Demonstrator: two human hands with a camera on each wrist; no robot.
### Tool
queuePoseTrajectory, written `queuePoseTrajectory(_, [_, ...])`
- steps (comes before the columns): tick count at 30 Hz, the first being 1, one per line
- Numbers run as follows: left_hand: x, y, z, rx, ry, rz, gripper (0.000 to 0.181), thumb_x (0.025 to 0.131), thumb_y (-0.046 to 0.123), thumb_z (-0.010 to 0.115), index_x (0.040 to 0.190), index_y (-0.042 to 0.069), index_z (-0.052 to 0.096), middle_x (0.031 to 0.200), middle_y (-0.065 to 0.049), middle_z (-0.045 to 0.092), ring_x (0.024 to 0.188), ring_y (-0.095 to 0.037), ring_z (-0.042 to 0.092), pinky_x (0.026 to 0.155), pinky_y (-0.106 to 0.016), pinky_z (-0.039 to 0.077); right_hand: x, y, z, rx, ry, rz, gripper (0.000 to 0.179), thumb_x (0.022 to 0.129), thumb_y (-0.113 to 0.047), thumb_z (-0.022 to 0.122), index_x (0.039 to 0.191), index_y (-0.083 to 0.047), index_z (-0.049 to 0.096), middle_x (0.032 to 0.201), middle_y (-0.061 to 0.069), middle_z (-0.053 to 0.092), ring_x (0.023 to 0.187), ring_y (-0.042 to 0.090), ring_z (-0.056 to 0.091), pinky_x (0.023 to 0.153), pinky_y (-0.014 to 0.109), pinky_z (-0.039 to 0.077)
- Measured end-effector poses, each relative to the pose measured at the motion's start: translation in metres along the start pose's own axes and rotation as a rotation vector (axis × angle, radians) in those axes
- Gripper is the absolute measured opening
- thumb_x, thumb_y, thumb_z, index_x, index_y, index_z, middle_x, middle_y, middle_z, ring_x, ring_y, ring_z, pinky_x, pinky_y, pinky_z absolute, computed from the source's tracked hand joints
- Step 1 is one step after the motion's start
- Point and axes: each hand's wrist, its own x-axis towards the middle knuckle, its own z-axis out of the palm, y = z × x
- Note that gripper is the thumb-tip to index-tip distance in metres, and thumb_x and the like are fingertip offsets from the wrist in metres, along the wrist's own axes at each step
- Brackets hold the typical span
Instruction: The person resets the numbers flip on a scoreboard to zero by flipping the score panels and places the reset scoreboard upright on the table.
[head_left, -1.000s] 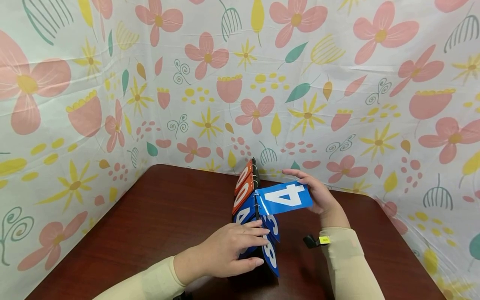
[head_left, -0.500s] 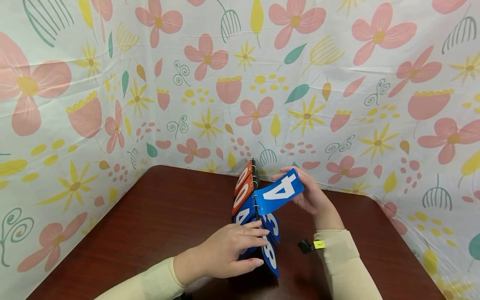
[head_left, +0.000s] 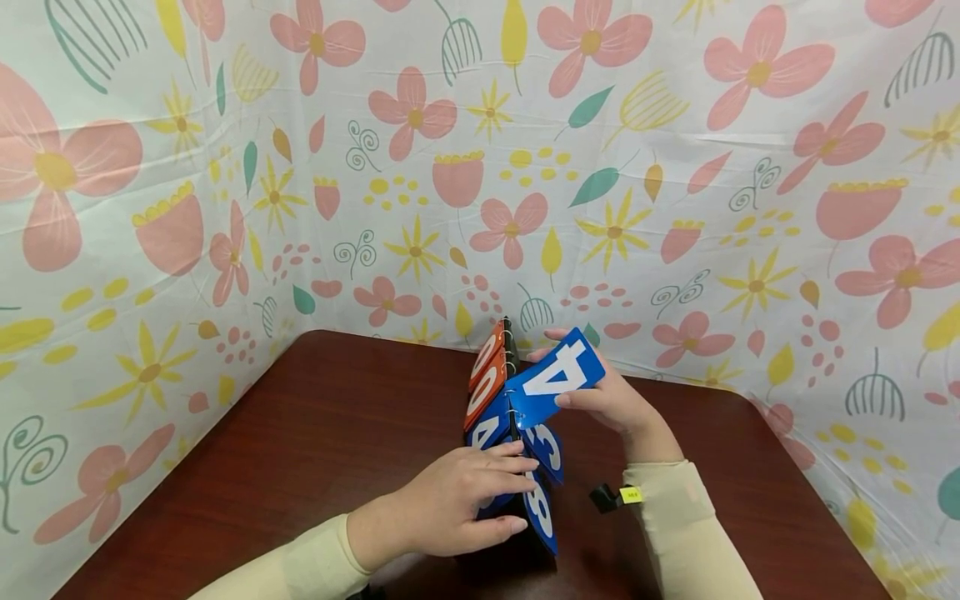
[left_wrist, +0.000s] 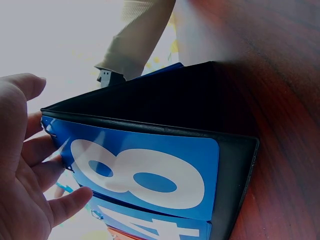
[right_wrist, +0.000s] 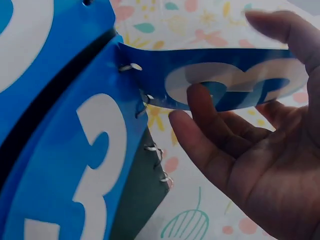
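Note:
A black tent-shaped flip scoreboard [left_wrist: 239, 165] stands with its ringed top edge running away from me. My left hand [head_left: 450, 504] rests across its near end, fingers reaching over the ridge. In the left wrist view a blue 8 card [left_wrist: 155, 167] hangs beside that hand, with a 4 card [left_wrist: 175, 231] beyond. My right hand [head_left: 630, 408] pinches a raised blue card [head_left: 543, 383] marked 4, thumb on its front and fingers behind. The right wrist view shows that card's other face, bearing a 3. Below it hangs another blue 3 card [head_left: 550, 450].
Two red 0 cards [head_left: 486, 379] hang on the left side at the scoreboard's far end. The dark brown table [head_left: 300, 433] lies beneath, with a floral curtain [head_left: 420, 200] behind. A black strap piece with a yellow tag [head_left: 632, 495] sits at the right wrist.
My right hand has moved left toward the scoreboard, and the raised 4 card has tilted further upward. My right thumb now presses on the card's front. The left hand has stayed in place.

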Motion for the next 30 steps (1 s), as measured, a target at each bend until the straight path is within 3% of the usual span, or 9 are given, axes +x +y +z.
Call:
queuePoseTrajectory(6, [0.000, 0.000, 0.001, -0.005, -0.003, -0.009, 0.039, 0.106, 0.039, 0.054, 0.140, 0.022, 0.065, 0.151, 0.007, 0.057, 0.148, -0.018, 0.048, 0.118, -0.042, 0.044, 0.006, 0.002, 0.011, -0.092, 0.109, 0.046, 0.093, 0.092, -0.004, 0.070, 0.165, -0.015, 0.013, 0.142, 0.003, 0.061, 0.119, 0.020, 0.068, 0.098, 0.034, 0.059])
queuePoseTrajectory(10, [-0.001, 0.000, 0.000, -0.024, -0.001, -0.018, 0.040, 0.106, 0.041, 0.055, 0.139, 0.022, 0.065, 0.151, 0.006, 0.058, 0.149, -0.018, 0.046, 0.119, -0.042, 0.043, 0.012, 0.009, 0.020, -0.173, 0.164, 0.089, 0.099, 0.091, -0.004, 0.072, 0.166, -0.024, 0.010, 0.146, 0.022, 0.055, 0.117, 0.025, 0.069, 0.096, 0.035, 0.060])
queuePoseTrajectory(13, [-0.001, 0.000, 0.001, -0.037, 0.009, -0.018, 0.041, 0.105, 0.042, 0.055, 0.138, 0.020, 0.067, 0.151, 0.005, 0.058, 0.150, -0.018, 0.045, 0.120, -0.041, 0.041, 0.017, 0.014, 0.026, -0.221, 0.141, 0.098, 0.102, 0.090, -0.005, 0.074, 0.165, -0.028, 0.009, 0.147, 0.035, 0.047, 0.119, 0.033, 0.067, 0.096, 0.035, 0.060])
queuePoseTrajectory(20, [0.000, 0.000, 0.002, -0.032, 0.027, -0.001, 0.041, 0.105, 0.043, 0.055, 0.137, 0.020, 0.067, 0.150, 0.004, 0.059, 0.149, -0.019, 0.046, 0.121, -0.041, 0.041, 0.022, 0.022, 0.035, -0.286, 0.095, 0.046, 0.100, 0.090, -0.004, 0.075, 0.165, -0.022, 0.012, 0.139, 0.038, 0.047, 0.115, 0.047, 0.064, 0.093, 0.034, 0.061])
queuePoseTrajectory(27, [0.000, 0.000, 0.001, 0.012, 0.046, 0.043, 0.040, 0.105, 0.040, 0.056, 0.137, 0.018, 0.067, 0.149, 0.002, 0.060, 0.148, -0.022, 0.048, 0.120, -0.040, 0.042, 0.022, 0.016, 0.043, -0.426, 0.131, 0.019, 0.096, 0.090, -0.004, 0.076, 0.165, -0.022, 0.020, 0.133, 0.033, 0.052, 0.096, 0.032, 0.068, 0.083, 0.029, 0.062])
queuePoseTrajectory(30, [0.000, 0.000, 0.000, 0.018, 0.044, 0.043, 0.041, 0.105, 0.040, 0.056, 0.137, 0.017, 0.067, 0.149, 0.002, 0.060, 0.148, -0.021, 0.048, 0.120, -0.041, 0.042, 0.022, 0.013, 0.049, -0.509, 0.153, 0.044, 0.095, 0.091, -0.010, 0.077, 0.166, -0.025, 0.019, 0.135, 0.027, 0.054, 0.097, 0.027, 0.066, 0.081, 0.028, 0.061])
